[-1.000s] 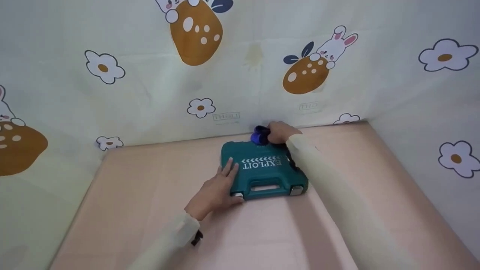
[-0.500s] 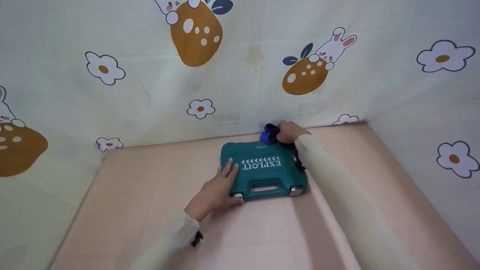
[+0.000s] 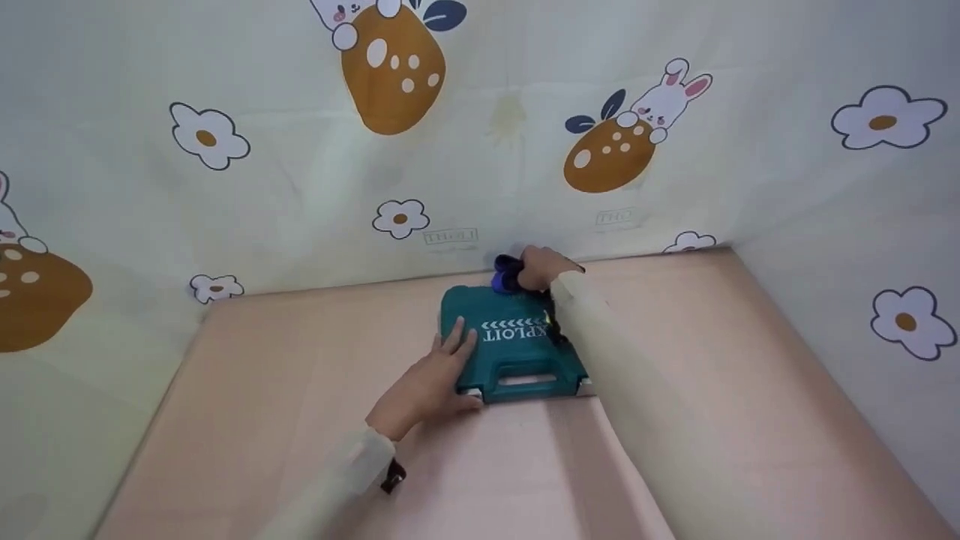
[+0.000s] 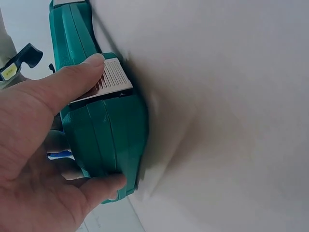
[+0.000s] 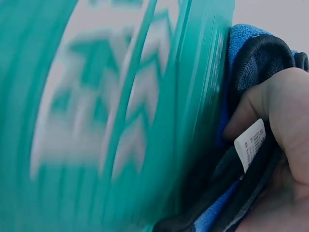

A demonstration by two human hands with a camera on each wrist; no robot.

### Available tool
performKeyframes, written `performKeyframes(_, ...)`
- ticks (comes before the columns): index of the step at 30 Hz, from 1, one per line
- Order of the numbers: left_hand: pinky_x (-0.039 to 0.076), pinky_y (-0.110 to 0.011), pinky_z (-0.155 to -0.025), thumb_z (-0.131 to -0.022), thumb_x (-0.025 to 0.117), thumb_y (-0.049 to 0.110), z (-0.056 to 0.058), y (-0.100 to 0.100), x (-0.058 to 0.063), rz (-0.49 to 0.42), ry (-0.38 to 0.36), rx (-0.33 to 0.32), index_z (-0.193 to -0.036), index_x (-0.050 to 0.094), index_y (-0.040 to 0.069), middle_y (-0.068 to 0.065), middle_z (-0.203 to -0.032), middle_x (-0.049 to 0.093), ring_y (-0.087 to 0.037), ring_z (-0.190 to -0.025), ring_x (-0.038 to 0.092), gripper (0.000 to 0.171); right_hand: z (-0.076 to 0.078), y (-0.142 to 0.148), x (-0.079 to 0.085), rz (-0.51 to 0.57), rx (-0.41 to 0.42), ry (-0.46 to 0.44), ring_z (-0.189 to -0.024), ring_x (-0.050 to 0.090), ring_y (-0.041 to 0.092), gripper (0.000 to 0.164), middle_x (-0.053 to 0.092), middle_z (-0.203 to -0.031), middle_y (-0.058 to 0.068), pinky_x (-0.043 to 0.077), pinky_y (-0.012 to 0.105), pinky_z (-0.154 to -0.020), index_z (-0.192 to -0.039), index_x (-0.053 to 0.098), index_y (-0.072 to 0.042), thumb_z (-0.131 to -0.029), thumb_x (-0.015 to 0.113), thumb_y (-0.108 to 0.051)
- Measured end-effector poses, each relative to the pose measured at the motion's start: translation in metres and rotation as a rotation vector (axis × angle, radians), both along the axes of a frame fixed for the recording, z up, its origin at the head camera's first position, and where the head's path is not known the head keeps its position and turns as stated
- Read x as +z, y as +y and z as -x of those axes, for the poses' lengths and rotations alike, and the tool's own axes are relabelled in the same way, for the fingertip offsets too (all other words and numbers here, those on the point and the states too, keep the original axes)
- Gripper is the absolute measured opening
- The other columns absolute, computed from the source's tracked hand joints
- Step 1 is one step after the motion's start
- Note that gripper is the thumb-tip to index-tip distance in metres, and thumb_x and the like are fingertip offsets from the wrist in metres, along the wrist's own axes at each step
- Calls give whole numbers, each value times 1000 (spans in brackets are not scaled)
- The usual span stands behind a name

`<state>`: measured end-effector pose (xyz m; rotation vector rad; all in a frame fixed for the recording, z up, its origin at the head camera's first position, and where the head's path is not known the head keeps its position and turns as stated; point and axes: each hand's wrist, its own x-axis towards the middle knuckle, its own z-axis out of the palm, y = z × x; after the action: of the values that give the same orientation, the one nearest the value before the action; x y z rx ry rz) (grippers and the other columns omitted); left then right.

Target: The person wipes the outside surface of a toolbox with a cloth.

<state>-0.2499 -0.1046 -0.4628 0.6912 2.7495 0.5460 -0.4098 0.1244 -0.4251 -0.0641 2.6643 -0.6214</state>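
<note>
A green plastic tool case (image 3: 495, 307) with "EXPLOIT" lettering, a handle and metal latches lies on the pink-beige surface, its far edge near the wall. My left hand (image 3: 431, 375) holds its near-left corner, fingers spread over the lid. In the left wrist view the thumb rests on a metal latch (image 4: 113, 77) and the little finger bends against the case's end. My right hand (image 3: 546, 268) grips a bunched blue cloth (image 5: 244, 41) with black edging and a white label (image 5: 251, 144), right at the case's far edge. The right sleeve covers the case's right side.
Pale sheeting (image 3: 300, 187) printed with rabbits and flowers rises behind and on both sides. The pink-beige surface (image 3: 300, 360) extends around the case. Black wrist straps (image 3: 393, 475) show under the sleeves.
My right hand with the cloth first moved right along the case's far edge, then back left past where it began. The left hand stays on the corner, and the case lies nearly where it was.
</note>
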Motion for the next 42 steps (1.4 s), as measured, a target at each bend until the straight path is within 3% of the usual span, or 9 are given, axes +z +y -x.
performKeyframes(11,35,-54,-110,-88,81,40,-2,2,-2,-28,9,-28,-163,19,9,-15,-168,-2,-49,-147,11,102,-7,-49,-7,30,36,20,-97,61,29,36,64,-112,10,50,42,-85,-134,61,-5,-99,59,-14)
performKeyframes(17,36,-54,-109,-87,82,39,-1,4,-2,-34,22,-40,-162,21,6,-17,-168,1,-51,-146,14,102,-5,-70,-16,66,166,84,-96,59,26,38,65,-114,7,48,40,-87,-132,66,-6,-96,54,-9)
performKeyframes(23,35,-57,-109,-88,81,41,-2,3,-2,-25,10,-17,-163,19,8,-14,-168,0,-47,-147,13,102,-3,-75,-21,53,232,104,-105,57,23,44,64,-126,4,44,43,-102,-141,62,-11,-98,55,-6)
performKeyframes(28,35,-58,-108,-88,80,42,-3,3,-2,0,18,-3,-163,18,8,-14,-168,-1,-46,-148,14,103,-7,-59,-16,43,234,97,-107,58,23,39,64,-125,6,44,44,-103,-139,62,-10,-101,55,-8)
performKeyframes(36,34,-59,-108,-89,80,41,-3,4,-4,25,27,21,-163,17,9,-14,-168,-1,-45,-149,13,103,-10,-4,-7,76,159,71,-96,60,28,28,66,-107,9,48,39,-88,-124,68,-5,-98,58,-9)
performKeyframes(42,33,-59,-109,-90,79,41,-4,3,-3,31,34,22,-164,15,9,-14,-169,-1,-45,-149,12,103,-12,45,-12,153,62,76,-103,57,31,34,63,-116,14,45,47,-98,-131,61,-1,-97,56,-7)
